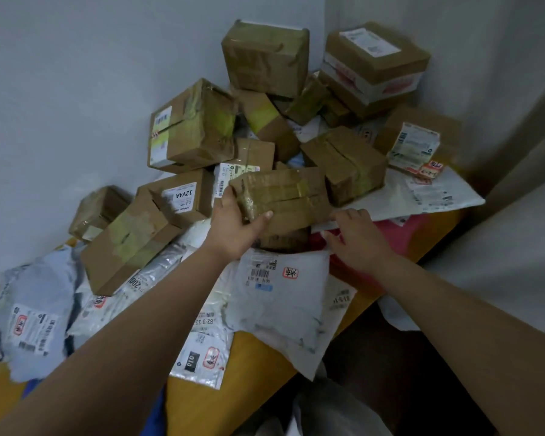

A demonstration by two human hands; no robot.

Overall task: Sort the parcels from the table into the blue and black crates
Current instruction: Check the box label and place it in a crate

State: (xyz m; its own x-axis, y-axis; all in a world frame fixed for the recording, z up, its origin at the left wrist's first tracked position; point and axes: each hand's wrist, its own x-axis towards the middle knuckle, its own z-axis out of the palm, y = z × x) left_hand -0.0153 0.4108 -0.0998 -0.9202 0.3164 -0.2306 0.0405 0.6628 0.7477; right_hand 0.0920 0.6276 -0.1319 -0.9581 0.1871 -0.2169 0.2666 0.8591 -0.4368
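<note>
A pile of brown cardboard parcels and grey plastic mailers covers the yellow table (199,401) in a room corner. My left hand (236,228) grips the near left end of a flat taped brown box (283,191) in the middle of the pile, thumb on its front face. My right hand (356,237) hovers just right of that box with fingers spread, over a pink mailer (403,234) and the edge of a white mailer (422,196). Neither crate is in view.
Taller boxes (265,58) stack against the back walls. A box labelled 12V4A (181,195) lies left of my left hand. Grey mailers (283,297) hang over the table's near edge. A blue object (158,416) shows below the table edge.
</note>
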